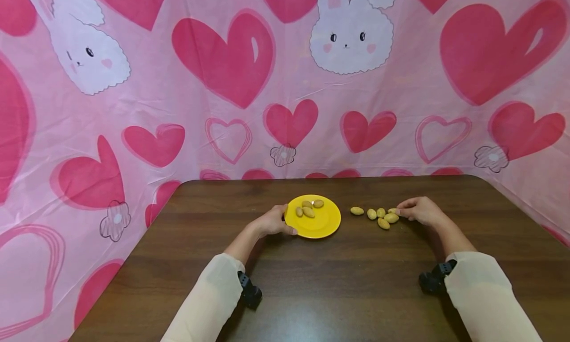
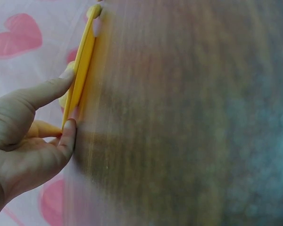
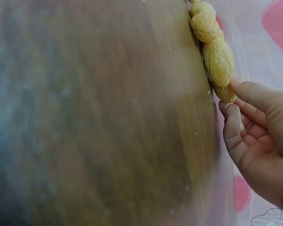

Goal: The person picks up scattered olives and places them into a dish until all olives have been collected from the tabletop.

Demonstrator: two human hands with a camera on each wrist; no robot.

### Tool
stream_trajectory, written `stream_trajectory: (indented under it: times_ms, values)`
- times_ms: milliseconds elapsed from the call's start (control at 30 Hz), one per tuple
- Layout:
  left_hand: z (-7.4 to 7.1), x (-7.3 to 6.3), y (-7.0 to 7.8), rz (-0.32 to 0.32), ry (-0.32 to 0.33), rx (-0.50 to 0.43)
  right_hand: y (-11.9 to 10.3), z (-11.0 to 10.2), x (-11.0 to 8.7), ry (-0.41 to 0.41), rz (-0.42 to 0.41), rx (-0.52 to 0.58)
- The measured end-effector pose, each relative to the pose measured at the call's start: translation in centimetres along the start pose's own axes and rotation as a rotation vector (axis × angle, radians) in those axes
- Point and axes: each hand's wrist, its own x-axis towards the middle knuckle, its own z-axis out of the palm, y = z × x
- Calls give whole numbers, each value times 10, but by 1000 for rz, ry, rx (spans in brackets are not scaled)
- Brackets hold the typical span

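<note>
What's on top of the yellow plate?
Four small yellowish lumps sit on the plate; the left hand grips its rim. The plate's surface right under them is covered.

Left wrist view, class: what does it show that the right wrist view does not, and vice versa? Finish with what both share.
Only the left wrist view shows the yellow plate, nearly edge-on, and the left hand gripping its edge. Only the right wrist view shows the right hand, pinching one yellow piece. Both show the brown table, the pink backdrop with hearts and yellow pieces, though not the same ones.
</note>
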Motion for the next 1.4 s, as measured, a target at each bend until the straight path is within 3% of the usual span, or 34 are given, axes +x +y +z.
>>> stream_trajectory:
  times_ms: [200, 567, 1400]
  values:
    - [0, 0, 0, 1, -6, -4, 7, -2, 2, 4, -44, 6]
    - [-2, -1, 0, 52, -35, -19, 0, 0, 2, 60, 13, -67]
    - [-1, 3, -3, 24, -16, -3, -15, 11, 6, 207, -40, -47]
